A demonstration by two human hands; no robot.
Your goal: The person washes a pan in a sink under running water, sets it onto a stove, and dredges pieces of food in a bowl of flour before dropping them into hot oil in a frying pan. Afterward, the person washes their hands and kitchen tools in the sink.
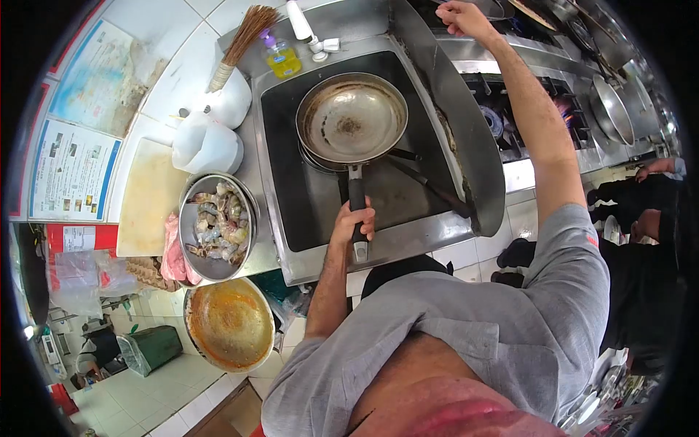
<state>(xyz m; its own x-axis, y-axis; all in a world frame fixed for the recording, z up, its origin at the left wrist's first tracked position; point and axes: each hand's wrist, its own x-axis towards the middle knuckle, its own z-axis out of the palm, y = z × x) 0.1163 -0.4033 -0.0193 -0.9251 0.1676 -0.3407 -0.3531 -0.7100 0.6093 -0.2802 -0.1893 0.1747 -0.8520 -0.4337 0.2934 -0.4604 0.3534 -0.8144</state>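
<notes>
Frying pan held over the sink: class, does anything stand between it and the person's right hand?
Yes: the raised metal divider beside the sink lies between the frying pan and the right hand. The left hand grips its handle directly.

you have two hands: one left hand (355, 220) at the centre, one right hand (463, 17) at one o'clock. at twelve you have one frying pan (355, 120) on top, one sink (415, 237) and one tap (304, 30); at least two more dark handles (431, 188) show toward one and two. you have one soap bottle (282, 61) and one twig brush (247, 40) at eleven, two white plastic containers (207, 146) near ten, one cutting board (149, 193) and one bowl of shrimp (218, 226), too heaped for you to count, at nine, one stained basin (229, 324) near eight, and at least two burners (491, 121) at two.
</notes>
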